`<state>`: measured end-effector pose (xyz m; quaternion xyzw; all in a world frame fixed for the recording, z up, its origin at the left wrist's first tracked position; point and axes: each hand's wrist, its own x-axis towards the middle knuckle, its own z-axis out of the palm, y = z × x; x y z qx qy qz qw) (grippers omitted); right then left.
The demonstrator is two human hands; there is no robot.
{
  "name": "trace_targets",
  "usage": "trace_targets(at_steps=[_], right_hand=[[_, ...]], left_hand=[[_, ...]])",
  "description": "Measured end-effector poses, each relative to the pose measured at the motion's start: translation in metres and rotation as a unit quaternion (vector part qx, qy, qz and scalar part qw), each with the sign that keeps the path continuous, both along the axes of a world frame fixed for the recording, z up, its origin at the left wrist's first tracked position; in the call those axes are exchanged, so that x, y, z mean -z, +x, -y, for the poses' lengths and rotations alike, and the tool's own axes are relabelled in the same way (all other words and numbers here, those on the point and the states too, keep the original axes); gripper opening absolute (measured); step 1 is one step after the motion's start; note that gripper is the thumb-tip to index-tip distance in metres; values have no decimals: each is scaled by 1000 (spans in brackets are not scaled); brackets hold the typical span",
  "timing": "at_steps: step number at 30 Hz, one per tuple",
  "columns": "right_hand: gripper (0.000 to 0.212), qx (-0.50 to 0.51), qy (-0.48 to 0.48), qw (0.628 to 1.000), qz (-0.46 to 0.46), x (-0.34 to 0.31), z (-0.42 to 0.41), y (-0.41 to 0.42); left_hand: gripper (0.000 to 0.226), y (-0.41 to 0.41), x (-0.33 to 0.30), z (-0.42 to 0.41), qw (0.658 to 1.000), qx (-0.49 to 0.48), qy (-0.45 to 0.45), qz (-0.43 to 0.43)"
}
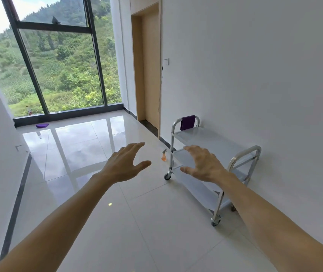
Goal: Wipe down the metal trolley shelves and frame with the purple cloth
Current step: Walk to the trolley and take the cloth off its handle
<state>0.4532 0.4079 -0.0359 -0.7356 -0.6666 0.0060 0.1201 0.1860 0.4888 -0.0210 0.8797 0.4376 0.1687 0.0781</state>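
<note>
A metal trolley (201, 137) with several shelves and castor wheels stands against the right wall. A purple cloth (187, 122) hangs over its far handle. My left hand (125, 163) is stretched out in front of me over the floor, left of the trolley, fingers spread and empty. In front of the trolley's middle shelf my right hand (203, 163) is held out palm down, fingers apart, holding nothing. Neither hand touches the trolley or the cloth.
A small orange spray bottle (164, 155) stands on the floor beside the trolley's far leg. A second purple cloth (42, 125) lies near the large window (62, 75), with a bottle (29, 110) on the sill. A wooden door (148, 67) is beyond the trolley. Glossy tiles cover the floor.
</note>
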Motion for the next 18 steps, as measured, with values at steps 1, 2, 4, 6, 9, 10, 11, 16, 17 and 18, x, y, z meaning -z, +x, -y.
trace_targets(at_steps=[1, 2, 4, 6, 9, 10, 11, 16, 17, 18], right_hand=[[80, -5, -3, 1000, 3, 1, -15, 6], [79, -9, -4, 1000, 4, 3, -30, 12], [79, -13, -6, 1000, -2, 7, -61, 23], [79, -16, -7, 1000, -5, 11, -93, 32], [79, -19, -7, 1000, -3, 18, -143, 43], [78, -18, -7, 1000, -3, 21, -160, 46], [78, -16, -6, 1000, -5, 24, -178, 49], [78, 3, -9, 1000, -8, 32, -270, 61], [79, 7, -10, 1000, -10, 32, -289, 63], [80, 13, -10, 1000, -14, 31, -308, 66]], left_hand=[[77, 6, 1, -13, 1000, -2, -1, 0], [77, 12, 3, -26, 1000, -5, -2, 1], [76, 23, 4, -54, 1000, -11, -2, 3], [76, 32, 6, -84, 1000, -16, -4, 3], [76, 42, 11, -134, 1000, -15, -3, 3], [76, 45, 13, -152, 1000, -14, -2, 5], [76, 48, 15, -170, 1000, -13, -1, 7], [76, 66, 22, -272, 1000, 5, -16, 14], [76, 71, 22, -294, 1000, 11, -21, 19], [76, 75, 21, -315, 999, 17, -25, 23]])
